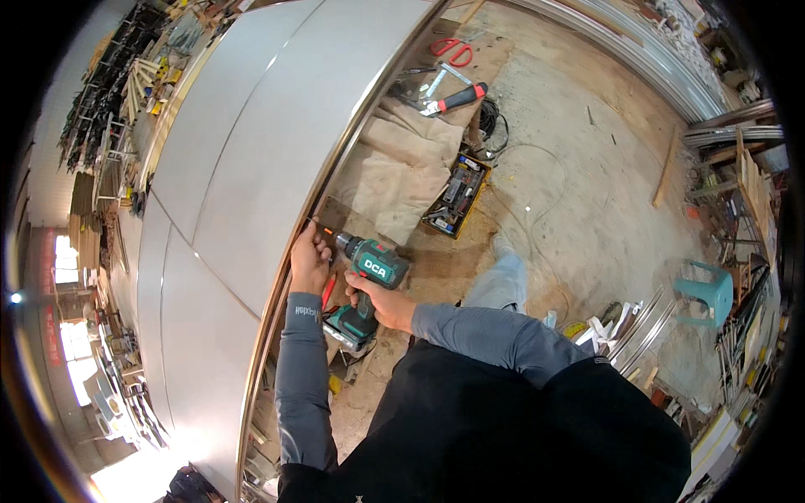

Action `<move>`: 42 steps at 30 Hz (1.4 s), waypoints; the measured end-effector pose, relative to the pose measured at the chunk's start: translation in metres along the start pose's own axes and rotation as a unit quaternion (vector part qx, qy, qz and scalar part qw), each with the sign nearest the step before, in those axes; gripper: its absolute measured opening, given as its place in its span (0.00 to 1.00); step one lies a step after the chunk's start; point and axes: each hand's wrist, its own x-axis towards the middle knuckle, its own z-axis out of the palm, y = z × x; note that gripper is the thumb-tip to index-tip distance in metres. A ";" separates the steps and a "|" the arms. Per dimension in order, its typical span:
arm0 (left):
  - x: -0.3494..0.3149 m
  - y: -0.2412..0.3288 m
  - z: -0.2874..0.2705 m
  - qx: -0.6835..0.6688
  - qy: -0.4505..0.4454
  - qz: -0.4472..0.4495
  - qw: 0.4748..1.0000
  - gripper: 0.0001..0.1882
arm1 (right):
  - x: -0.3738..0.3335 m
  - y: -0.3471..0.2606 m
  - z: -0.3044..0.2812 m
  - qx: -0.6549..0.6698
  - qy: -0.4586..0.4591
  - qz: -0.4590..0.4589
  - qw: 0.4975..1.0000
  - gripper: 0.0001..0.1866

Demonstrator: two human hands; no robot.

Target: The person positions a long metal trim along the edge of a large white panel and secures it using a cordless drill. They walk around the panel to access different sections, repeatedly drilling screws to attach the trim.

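My right hand [387, 303] is wrapped round the grip of a green and black cordless drill [391, 267], which lies level with its bit [328, 230] pointing left at the edge of a large grey panel [289, 101]. By the bit's tip, my left hand [309, 258] is closed against the metal-trimmed edge [334, 159] of that panel. Its fingertips pinch together there, and whatever they hold is too small to make out. Below the drill's chuck, a red-handled tool [329, 289] shows partly behind my hands.
Right of the panel, a beige cloth [394, 180] lies beside an open toolbox [458, 194]. Beyond it are red-handled scissors [453, 51] and a red and black tool [459, 99]. A cable [560, 168] loops over the floor. A teal stool [706, 293] stands right, near metal strips [641, 331].
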 end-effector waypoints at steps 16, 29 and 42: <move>-0.038 0.051 -0.056 0.778 0.119 0.410 0.460 0.19 | 0.003 0.005 0.012 0.098 -0.006 0.079 0.992 0.16; -0.034 0.052 -0.055 0.769 0.095 0.416 0.476 0.17 | 0.006 -0.001 0.008 0.145 -0.004 0.088 0.985 0.10; -0.038 0.059 -0.045 0.747 0.106 0.416 0.508 0.25 | 0.012 -0.004 0.006 0.122 -0.005 0.120 0.985 0.15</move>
